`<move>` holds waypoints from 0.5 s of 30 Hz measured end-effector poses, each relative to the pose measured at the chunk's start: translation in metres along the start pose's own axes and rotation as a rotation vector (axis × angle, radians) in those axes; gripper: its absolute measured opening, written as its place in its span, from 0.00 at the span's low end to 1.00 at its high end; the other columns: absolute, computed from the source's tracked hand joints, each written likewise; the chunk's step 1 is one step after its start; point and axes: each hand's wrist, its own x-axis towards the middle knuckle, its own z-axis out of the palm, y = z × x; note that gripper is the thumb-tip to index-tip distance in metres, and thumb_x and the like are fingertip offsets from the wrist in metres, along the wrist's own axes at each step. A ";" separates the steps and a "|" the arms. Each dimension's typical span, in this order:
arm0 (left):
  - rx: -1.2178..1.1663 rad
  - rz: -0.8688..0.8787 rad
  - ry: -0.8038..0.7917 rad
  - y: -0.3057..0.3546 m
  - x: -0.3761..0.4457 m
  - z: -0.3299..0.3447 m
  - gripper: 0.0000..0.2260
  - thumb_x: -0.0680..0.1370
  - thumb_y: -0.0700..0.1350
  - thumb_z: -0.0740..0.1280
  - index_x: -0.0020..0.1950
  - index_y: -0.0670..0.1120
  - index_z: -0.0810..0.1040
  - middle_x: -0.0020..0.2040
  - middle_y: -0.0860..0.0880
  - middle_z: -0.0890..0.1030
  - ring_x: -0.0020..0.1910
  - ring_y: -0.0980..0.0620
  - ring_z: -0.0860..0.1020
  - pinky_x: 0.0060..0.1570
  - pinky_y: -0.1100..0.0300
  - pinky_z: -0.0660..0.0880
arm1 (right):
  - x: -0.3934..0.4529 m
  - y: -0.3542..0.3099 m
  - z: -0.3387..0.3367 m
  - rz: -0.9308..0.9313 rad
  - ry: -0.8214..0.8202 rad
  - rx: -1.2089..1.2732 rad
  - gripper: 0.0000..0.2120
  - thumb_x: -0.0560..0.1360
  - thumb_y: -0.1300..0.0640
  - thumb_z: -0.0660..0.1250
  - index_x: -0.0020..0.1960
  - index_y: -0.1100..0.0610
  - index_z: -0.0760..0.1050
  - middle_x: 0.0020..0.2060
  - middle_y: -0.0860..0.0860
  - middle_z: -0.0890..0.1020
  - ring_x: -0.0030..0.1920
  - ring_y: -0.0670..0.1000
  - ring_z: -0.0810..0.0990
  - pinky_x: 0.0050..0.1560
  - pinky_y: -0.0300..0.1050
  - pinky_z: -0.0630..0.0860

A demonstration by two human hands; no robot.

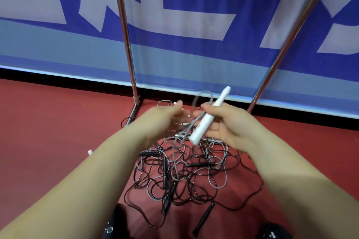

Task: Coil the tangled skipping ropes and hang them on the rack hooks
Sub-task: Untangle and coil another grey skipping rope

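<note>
— Forearms come first, reaching out over the tangle of ropes heaped on the red floor at the person's feet: black cords with black handles, and some grey cord mixed in.

— And the hands?

— Right hand has its fingers curled round a white handle, raised above the heap, with grey cord looping from it. Left hand is blurred; it is at that cord, but whether it pinches it I cannot tell.

— How will the rope handle?

— Light and limp, I'd judge, and prone to snag. The stiff handle is the sound place to hold, drawing cord out slowly.

— What's in the way?

— Black loops lie across the grey ones. Beyond stand the rack's steel posts and low crossbar; no hooks show. A blue banner hangs behind.
</note>
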 end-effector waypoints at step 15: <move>0.122 0.159 -0.015 -0.009 0.004 -0.002 0.10 0.82 0.39 0.58 0.43 0.44 0.76 0.37 0.48 0.82 0.36 0.53 0.80 0.41 0.62 0.78 | 0.000 -0.008 -0.022 -0.097 0.111 -0.204 0.07 0.77 0.63 0.64 0.54 0.58 0.76 0.47 0.56 0.84 0.45 0.52 0.84 0.43 0.44 0.81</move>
